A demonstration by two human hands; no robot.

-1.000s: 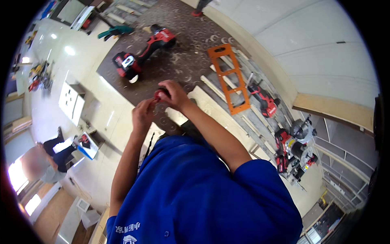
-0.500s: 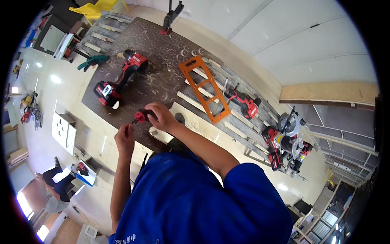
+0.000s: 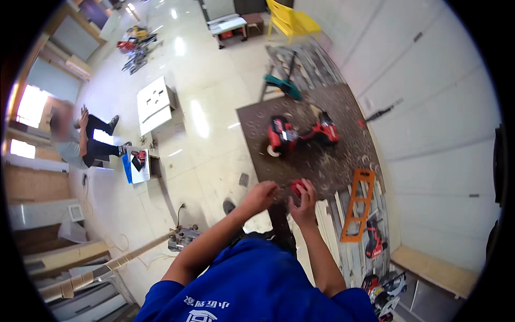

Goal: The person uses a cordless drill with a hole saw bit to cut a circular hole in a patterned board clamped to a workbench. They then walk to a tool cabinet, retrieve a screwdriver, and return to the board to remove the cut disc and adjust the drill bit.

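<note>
My right hand [image 3: 304,206] is closed on a small red round part [image 3: 296,186], holding it over the near edge of a dark brown worktop [image 3: 255,121]. To its left, my left hand [image 3: 261,196] has its fingers pinched together, apart from the red part; anything between them is too small to make out. Farther up the worktop lies a red and black cordless power tool [image 3: 308,137] with its battery at the left end. An orange frame with rectangular openings [image 3: 358,206] lies to the right of my right hand, over the slats.
A green clamp [image 3: 282,86] sits at the worktop's far left edge, a dark clamp [image 3: 380,114] at its right edge. A red cordless drill [image 3: 374,239] and other power tools lie on the right-hand slats. Someone sits at left beside a low white table [image 3: 140,173].
My view has swung left, so the worktop and tools appear farther right. My left hand has drawn away from the red part, which stays in my right hand.
</note>
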